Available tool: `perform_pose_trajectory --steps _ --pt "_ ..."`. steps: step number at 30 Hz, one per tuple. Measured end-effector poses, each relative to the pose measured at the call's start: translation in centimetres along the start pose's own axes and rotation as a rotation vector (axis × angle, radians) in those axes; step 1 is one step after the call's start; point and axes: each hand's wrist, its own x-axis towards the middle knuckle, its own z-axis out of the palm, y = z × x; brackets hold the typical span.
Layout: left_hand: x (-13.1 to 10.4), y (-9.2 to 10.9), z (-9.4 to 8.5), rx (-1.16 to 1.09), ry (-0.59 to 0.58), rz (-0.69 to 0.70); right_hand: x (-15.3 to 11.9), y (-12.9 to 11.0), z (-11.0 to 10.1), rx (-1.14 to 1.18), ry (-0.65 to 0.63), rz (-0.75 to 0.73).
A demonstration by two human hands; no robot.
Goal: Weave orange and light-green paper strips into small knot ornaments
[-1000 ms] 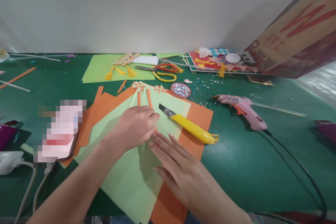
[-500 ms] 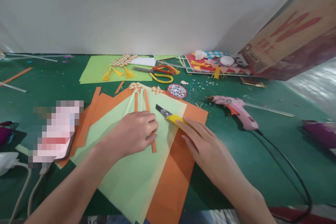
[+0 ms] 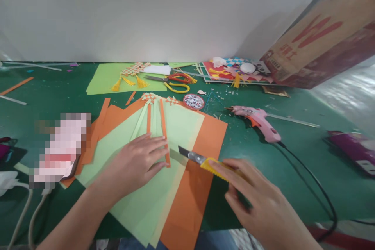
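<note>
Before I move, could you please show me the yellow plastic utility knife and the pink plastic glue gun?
Yellow plastic utility knife (image 3: 204,164): head view, on the handle's front end, next to the metal part.
Pink plastic glue gun (image 3: 265,122): head view, on its pink casing.

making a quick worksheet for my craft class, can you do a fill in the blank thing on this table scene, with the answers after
The right hand grips the ____ handle of a utility knife.
The paper strip nearest the knife's blade is ____.
The glue gun has a ____ body.
The glue gun's cord is ____.

Missing words: yellow; orange; pink; black
</note>
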Motion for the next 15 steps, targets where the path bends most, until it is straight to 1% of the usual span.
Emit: perform_pose_trajectory --steps 4,9,15 --pt "0.4 0.2 0.2 0.039 0.056 0.054 -1.1 -0.4 -0.4 0.005 -0.055 -0.068" --pt "0.6 0.5 0.2 0.052 0.102 0.155 -1.8 -0.5 -0.4 0.029 -0.111 -0.097" --pt "0.5 0.6 0.3 0.050 0.089 0.145 -1.6 -0.7 -0.2 0.021 -0.071 -0.085"
